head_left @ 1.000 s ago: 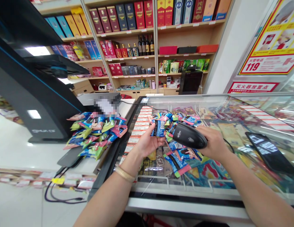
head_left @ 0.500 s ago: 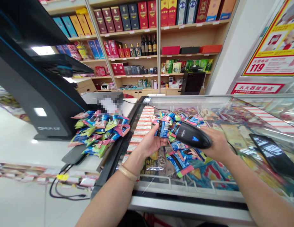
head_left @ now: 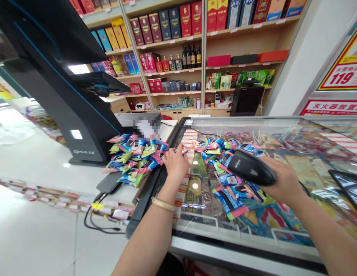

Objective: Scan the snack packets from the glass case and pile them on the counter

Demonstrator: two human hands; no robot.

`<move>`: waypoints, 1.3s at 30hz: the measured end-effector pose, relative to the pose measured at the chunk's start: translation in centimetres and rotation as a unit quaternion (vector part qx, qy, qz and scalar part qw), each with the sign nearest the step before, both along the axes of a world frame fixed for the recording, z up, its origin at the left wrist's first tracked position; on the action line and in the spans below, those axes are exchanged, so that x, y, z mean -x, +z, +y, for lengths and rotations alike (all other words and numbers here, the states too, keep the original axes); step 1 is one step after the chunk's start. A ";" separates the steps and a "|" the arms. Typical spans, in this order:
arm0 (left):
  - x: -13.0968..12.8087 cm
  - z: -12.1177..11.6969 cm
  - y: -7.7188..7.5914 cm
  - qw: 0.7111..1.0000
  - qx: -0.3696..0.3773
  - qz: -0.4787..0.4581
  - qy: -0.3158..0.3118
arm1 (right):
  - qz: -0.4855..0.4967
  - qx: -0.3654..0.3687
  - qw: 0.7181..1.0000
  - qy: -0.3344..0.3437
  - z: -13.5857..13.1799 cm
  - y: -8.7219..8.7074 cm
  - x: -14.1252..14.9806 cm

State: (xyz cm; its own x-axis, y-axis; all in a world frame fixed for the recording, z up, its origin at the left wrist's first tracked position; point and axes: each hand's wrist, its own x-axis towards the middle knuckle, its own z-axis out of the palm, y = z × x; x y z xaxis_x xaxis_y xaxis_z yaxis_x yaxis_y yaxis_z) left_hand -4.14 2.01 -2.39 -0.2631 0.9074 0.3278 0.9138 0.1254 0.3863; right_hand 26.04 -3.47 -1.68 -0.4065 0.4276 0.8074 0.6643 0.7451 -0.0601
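Note:
My left hand (head_left: 176, 163) is over the left frame of the glass-topped case, beside a pile of small snack packets (head_left: 135, 157) in blue, pink and green. A sliver of a snack packet (head_left: 185, 152) shows at its fingers; the hand hides the rest. In my right hand (head_left: 282, 180) is a black handheld barcode scanner (head_left: 250, 166), its head pointing left. Below and beyond the scanner, more of the same packets (head_left: 230, 201) lie loosely spread on the glass.
A dark monitor stand (head_left: 89, 126) rises from the white counter (head_left: 66, 178) at left. A smartphone (head_left: 346, 191) lies on the glass case (head_left: 195, 226) at right. Cables (head_left: 100, 228) hang off the counter's edge. Shelves with boxes and bottles (head_left: 192, 57) stand behind.
My left hand has moved left with the packet, away from the scanner to the pile on the counter. The right hand still holds the scanner. The view has shifted left.

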 end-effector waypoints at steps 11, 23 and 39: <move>0.5 0.5 -1.5 0.998 -0.021 0.064 -0.008 | 0.035 0.023 0.999 -0.023 0.3 -0.5 -0.3; -3.7 -4.9 -0.5 0.805 0.117 0.012 -0.582 | 0.050 0.049 0.993 -0.094 1.2 -1.5 -1.2; -5.3 -5.3 -1.6 0.758 0.066 -0.082 -0.644 | 0.033 0.043 0.995 -0.079 1.1 -1.3 -1.1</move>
State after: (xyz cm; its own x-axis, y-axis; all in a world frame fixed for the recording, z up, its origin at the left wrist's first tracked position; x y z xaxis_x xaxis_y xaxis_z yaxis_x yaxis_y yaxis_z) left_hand 1.15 -3.27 -3.96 0.8414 0.4678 0.2705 0.2520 -0.7825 0.5693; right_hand 27.16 -2.38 -2.97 -0.2762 0.5501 0.7881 0.7648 0.6224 -0.1663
